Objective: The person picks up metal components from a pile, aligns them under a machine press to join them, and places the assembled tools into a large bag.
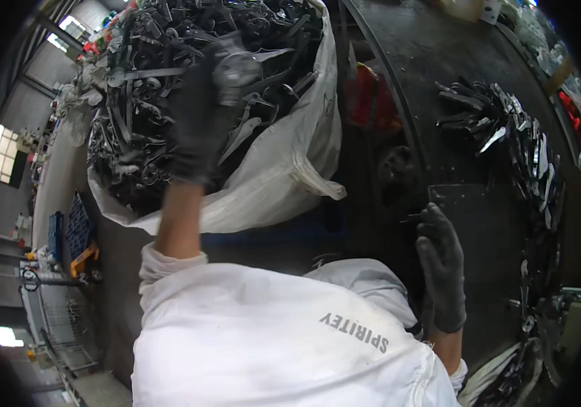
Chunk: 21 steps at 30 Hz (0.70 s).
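My left hand (199,122), in a dark glove, is over a big white sack (263,193) heaped with dark and silvery flat parts (134,102). It is smeared by motion, and its fingers cannot be made out. Beside it is a blurred greyish piece (236,68); I cannot tell whether the hand holds it. My right hand (443,261), gloved in dark grey, is at the near left edge of a dark worktable (487,258). Its fingers are bent together, and a thin dark piece (410,218) sticks out at the fingertips. What that piece is does not show.
Along the worktable's right side lies a long row of similar flat metal parts (538,159). Something red (375,98) sits in the gap between sack and table. A blue pallet (79,224) stands at the left, near a wire-mesh cart (63,325).
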{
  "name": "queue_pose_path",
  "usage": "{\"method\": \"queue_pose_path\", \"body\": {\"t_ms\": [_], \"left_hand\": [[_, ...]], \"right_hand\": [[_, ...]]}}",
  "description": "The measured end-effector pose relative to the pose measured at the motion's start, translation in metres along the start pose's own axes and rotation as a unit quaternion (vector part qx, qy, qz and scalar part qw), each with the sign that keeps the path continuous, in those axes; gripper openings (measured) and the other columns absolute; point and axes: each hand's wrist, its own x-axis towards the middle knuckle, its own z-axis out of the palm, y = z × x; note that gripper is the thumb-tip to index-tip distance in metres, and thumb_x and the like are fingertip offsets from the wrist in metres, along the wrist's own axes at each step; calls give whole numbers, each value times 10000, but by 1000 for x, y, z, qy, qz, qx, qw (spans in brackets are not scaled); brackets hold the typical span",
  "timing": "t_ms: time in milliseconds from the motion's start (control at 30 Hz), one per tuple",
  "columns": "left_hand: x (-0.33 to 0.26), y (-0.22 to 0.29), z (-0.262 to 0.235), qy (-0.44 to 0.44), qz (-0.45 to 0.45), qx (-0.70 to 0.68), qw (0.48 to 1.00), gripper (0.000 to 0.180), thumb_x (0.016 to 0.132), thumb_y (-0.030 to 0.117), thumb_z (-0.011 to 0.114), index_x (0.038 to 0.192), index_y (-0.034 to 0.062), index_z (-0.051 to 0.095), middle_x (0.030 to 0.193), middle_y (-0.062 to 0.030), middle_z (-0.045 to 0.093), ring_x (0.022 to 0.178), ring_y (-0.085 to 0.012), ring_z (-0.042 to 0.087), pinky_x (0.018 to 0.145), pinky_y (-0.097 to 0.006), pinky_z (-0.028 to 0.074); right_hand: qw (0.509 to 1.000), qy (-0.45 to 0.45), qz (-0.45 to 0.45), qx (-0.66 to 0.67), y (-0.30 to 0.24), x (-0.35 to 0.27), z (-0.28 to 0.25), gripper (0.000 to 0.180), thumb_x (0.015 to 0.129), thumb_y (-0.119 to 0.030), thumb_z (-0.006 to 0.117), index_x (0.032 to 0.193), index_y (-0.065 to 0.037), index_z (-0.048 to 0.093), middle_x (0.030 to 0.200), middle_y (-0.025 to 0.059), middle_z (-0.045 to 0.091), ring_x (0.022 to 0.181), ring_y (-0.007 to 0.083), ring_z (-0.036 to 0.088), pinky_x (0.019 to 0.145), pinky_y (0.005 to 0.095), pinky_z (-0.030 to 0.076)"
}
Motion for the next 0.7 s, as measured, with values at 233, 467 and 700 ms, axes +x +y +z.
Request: {"method": "queue_pose_path", "body": {"t_ms": [233,467,700], "left_hand": [[-77,-177,-43,42,-60,436,897,1057,856,636,696,1618,67,234,1606,-260,345,1475,-440,340,1210,-520,284],[-39,-45,15,33,-33,233,971,1086,823,258,858,1644,59,175,1663,-246,247,1503,-370,335,1208,-489,331],[8,142,239,-269,159,-238,920,340,934,116,710,1255,9,689,1168,-151,738,999,-265,724,861,-372,565]], "right_hand": [[997,-7,25,69,0,-9,-4,509,996,-11,629,1490,-8,509,1421,115,592,1150,132,615,993,269,509],[999,10,26,30,3,-16,-19,475,992,-48,654,1446,24,533,1394,140,627,1235,191,627,1015,299,509],[996,81,42,17,15,-49,-46,490,990,-139,682,1443,-8,549,1291,190,658,1122,229,683,956,343,553]]}}
